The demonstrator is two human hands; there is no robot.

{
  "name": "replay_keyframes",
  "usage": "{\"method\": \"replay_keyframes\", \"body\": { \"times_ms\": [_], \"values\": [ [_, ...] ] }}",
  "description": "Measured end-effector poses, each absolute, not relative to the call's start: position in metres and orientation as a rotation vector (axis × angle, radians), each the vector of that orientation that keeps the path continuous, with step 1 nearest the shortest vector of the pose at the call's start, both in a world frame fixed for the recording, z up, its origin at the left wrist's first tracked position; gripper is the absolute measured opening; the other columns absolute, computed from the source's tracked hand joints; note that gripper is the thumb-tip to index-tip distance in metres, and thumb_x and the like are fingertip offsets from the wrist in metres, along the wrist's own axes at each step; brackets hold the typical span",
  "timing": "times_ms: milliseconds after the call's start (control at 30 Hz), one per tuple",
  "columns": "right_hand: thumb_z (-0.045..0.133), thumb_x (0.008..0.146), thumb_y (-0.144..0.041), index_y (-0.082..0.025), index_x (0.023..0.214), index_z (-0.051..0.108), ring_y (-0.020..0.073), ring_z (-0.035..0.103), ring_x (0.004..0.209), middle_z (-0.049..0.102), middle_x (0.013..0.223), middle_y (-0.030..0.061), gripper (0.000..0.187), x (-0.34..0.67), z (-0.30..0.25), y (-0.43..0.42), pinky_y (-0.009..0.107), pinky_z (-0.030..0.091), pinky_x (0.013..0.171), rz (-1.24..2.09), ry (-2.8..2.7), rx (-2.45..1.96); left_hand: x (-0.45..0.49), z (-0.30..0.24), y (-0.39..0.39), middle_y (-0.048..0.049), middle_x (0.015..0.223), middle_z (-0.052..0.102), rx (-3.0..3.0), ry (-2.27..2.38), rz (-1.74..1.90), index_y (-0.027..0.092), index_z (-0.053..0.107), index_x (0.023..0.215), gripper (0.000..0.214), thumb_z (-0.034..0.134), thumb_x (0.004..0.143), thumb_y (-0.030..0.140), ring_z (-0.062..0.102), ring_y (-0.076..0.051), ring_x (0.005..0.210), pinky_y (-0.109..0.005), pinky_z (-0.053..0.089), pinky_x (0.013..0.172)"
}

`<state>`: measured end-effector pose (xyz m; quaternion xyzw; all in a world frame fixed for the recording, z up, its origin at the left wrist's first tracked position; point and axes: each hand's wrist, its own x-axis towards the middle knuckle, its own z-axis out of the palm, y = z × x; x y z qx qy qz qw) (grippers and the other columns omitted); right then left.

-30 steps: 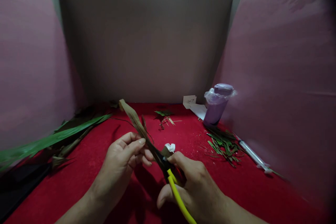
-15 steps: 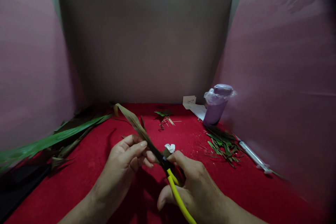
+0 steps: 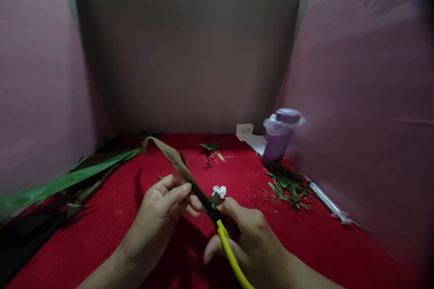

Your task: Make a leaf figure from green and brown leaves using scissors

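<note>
My left hand (image 3: 169, 201) pinches a long, dry brownish leaf (image 3: 174, 159) between thumb and fingers. The leaf slants up and away to the left, its far end bent over. In my right hand (image 3: 254, 230) is a pair of yellow-handled pliers (image 3: 226, 246); one handle runs down past the thumb. Their dark head lies against the leaf's near end, just right of my left fingertips. Whether the jaws are closed on the leaf is hard to make out. A crumpled white scrap (image 3: 219, 191) lies just beyond my right hand.
Long green leaves (image 3: 74, 180) and a black item (image 3: 30, 239) lie on the left of the red cloth (image 3: 111, 235). Thin sticks (image 3: 219, 156) are at the back. On the right are cut leaf strips (image 3: 291, 187), a syringe (image 3: 328, 203), a purple container (image 3: 278, 144) and white paper (image 3: 256, 143).
The leaf's far end has shifted slightly left and down. The pliers have turned very slightly in my right hand. Both hands stay nearly in place.
</note>
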<state>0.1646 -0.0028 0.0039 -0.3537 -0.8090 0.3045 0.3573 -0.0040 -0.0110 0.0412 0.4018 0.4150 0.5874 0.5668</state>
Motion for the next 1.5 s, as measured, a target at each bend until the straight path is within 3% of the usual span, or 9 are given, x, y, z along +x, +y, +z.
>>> {"method": "replay_keyframes", "body": {
  "times_ms": [167, 300, 400, 533, 667, 1033, 1200, 1367, 1500],
  "values": [
    [0.067, 0.075, -0.029, -0.017, 0.085, 0.051, 0.0127, 0.055, 0.049, 0.067, 0.060, 0.0022, 0.023, 0.164, 0.003, -0.002, 0.021, 0.040, 0.048, 0.864, -2.069, -0.872, -0.004, 0.041, -0.010, -0.0027, 0.058, 0.064, 0.945, 0.952, 1.382, 0.014, 0.055, 0.074, 0.007, 0.055, 0.079, 0.018, 0.056, -0.010, 0.052, -0.020, 0.047, 0.053],
    [0.068, 0.072, -0.018, -0.017, 0.083, 0.050, 0.0122, 0.057, 0.048, 0.068, 0.057, 0.0006, 0.021, 0.164, 0.000, 0.000, 0.020, 0.041, 0.048, 0.917, -2.024, -0.856, -0.005, 0.040, -0.011, -0.0031, 0.060, 0.065, 0.951, 0.957, 1.383, 0.014, 0.054, 0.072, 0.008, 0.055, 0.079, 0.018, 0.057, -0.010, 0.052, -0.020, 0.047, 0.054],
    [0.072, 0.068, -0.017, -0.017, 0.082, 0.052, 0.0095, 0.050, 0.043, 0.064, 0.054, -0.0031, 0.024, 0.163, 0.001, 0.000, 0.019, 0.038, 0.045, 0.893, -2.018, -0.875, -0.006, 0.040, -0.011, -0.0029, 0.060, 0.065, 0.944, 0.963, 1.384, 0.014, 0.055, 0.075, 0.006, 0.056, 0.079, 0.018, 0.057, -0.011, 0.053, -0.021, 0.047, 0.054],
    [0.085, 0.047, -0.027, -0.018, 0.081, 0.058, 0.0077, 0.032, 0.045, 0.047, 0.053, -0.0080, 0.045, 0.162, 0.010, -0.003, 0.020, 0.031, 0.042, 0.720, -2.021, -0.960, -0.006, 0.041, -0.011, -0.0029, 0.061, 0.065, 0.951, 0.976, 1.389, 0.014, 0.055, 0.075, 0.005, 0.056, 0.079, 0.019, 0.057, -0.010, 0.053, -0.020, 0.047, 0.054],
    [0.087, 0.040, -0.031, -0.018, 0.084, 0.059, 0.0079, 0.029, 0.049, 0.040, 0.056, -0.0081, 0.054, 0.161, 0.019, -0.007, 0.018, 0.029, 0.041, 0.714, -2.042, -1.007, -0.005, 0.044, -0.012, -0.0028, 0.060, 0.064, 0.969, 0.978, 1.380, 0.014, 0.055, 0.074, 0.007, 0.055, 0.079, 0.019, 0.056, -0.010, 0.052, -0.021, 0.048, 0.054],
    [0.086, 0.045, -0.033, -0.018, 0.080, 0.055, 0.0081, 0.031, 0.050, 0.042, 0.059, -0.0076, 0.049, 0.162, 0.014, -0.005, 0.019, 0.031, 0.045, 0.707, -2.036, -0.955, -0.002, 0.041, -0.014, -0.0030, 0.063, 0.064, 0.992, 0.955, 1.339, 0.013, 0.059, 0.077, 0.008, 0.054, 0.080, 0.019, 0.057, -0.011, 0.055, -0.021, 0.048, 0.054],
    [0.077, 0.062, -0.035, -0.017, 0.082, 0.055, 0.0078, 0.031, 0.046, 0.047, 0.055, -0.0066, 0.035, 0.164, 0.010, -0.003, 0.020, 0.031, 0.043, 0.730, -2.071, -0.896, -0.001, 0.040, -0.015, -0.0031, 0.061, 0.064, 0.972, 0.925, 1.332, 0.013, 0.059, 0.076, 0.007, 0.055, 0.079, 0.018, 0.056, -0.011, 0.053, -0.021, 0.048, 0.053],
    [0.071, 0.068, -0.036, -0.016, 0.081, 0.053, 0.0087, 0.040, 0.042, 0.059, 0.056, -0.0019, 0.030, 0.163, 0.006, -0.001, 0.021, 0.034, 0.041, 0.761, -2.061, -0.905, -0.001, 0.042, -0.015, -0.0031, 0.060, 0.064, 0.970, 0.932, 1.336, 0.014, 0.059, 0.075, 0.007, 0.055, 0.079, 0.018, 0.057, -0.011, 0.053, -0.021, 0.048, 0.053],
    [0.067, 0.072, -0.018, -0.017, 0.084, 0.051, 0.0109, 0.056, 0.045, 0.067, 0.059, -0.0006, 0.020, 0.163, 0.007, -0.001, 0.020, 0.041, 0.046, 0.915, -2.018, -0.836, -0.002, 0.041, -0.014, -0.0030, 0.061, 0.064, 0.991, 0.935, 1.325, 0.014, 0.058, 0.075, 0.007, 0.055, 0.079, 0.019, 0.056, -0.010, 0.052, -0.021, 0.048, 0.053]
  ]
}}
